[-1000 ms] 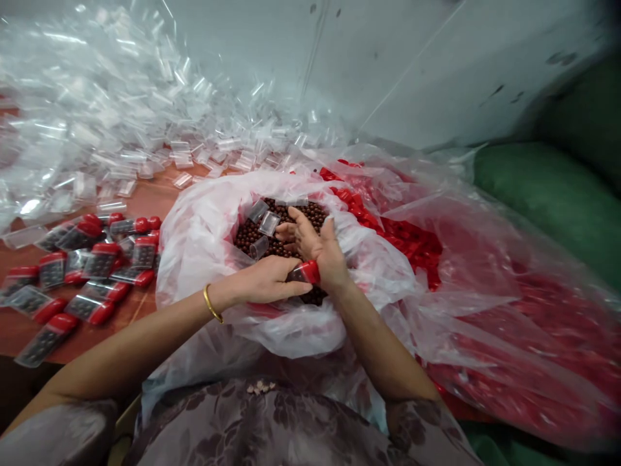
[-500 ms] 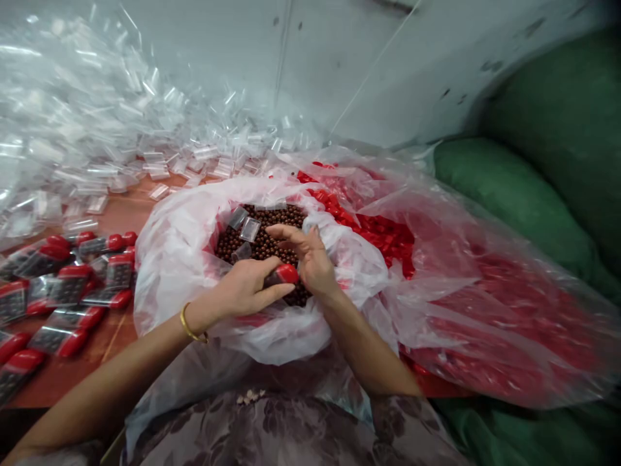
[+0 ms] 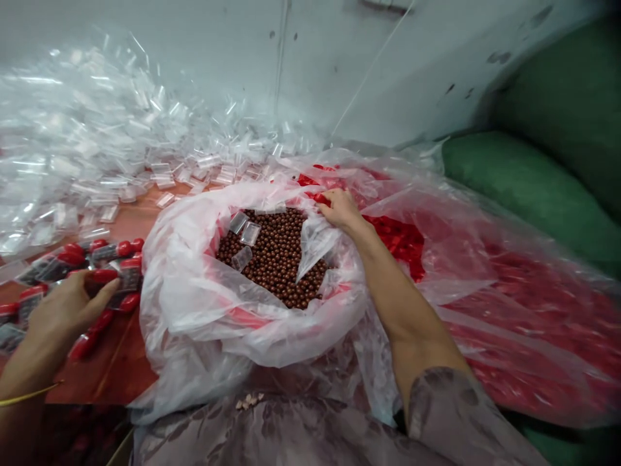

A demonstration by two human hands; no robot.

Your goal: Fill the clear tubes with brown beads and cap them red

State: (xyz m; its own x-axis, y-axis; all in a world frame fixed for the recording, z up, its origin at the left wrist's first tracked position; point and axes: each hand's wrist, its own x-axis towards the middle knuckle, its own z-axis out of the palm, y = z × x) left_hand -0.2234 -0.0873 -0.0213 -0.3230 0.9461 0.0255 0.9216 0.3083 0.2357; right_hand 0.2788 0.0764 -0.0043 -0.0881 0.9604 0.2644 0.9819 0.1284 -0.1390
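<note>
Head view, looking down at a worker's two bare hands over a reddish-brown table (image 3: 123, 362). The left hand (image 3: 65, 307) is out at the left edge of the table, its grip closed around a small clear container with a red cap (image 3: 103, 276), filled with dark beads. It hovers right at a cluster of finished containers (image 3: 72, 259) lying on their sides, all capped in red.

The right hand (image 3: 340, 208) reaches forward past the centre into a large clear bag of loose red caps (image 3: 402, 239). Its fingers are curled down among the caps; whether they pinch one cannot be told.

Between the arms sits an open plastic bag (image 3: 194, 272) of small brown beads (image 3: 281, 259), with a few empty clear containers (image 3: 245, 234) lying on the beads. Behind, a big heap of empty clear containers (image 3: 87, 142) covers the far left of the table. Green sacks (image 3: 533, 181) rest at the right.

Judging by this, the step in hand is setting a filled, capped container with the others while fetching a new cap. The next move would call for letting go on the left and pinching a single cap on the right.
</note>
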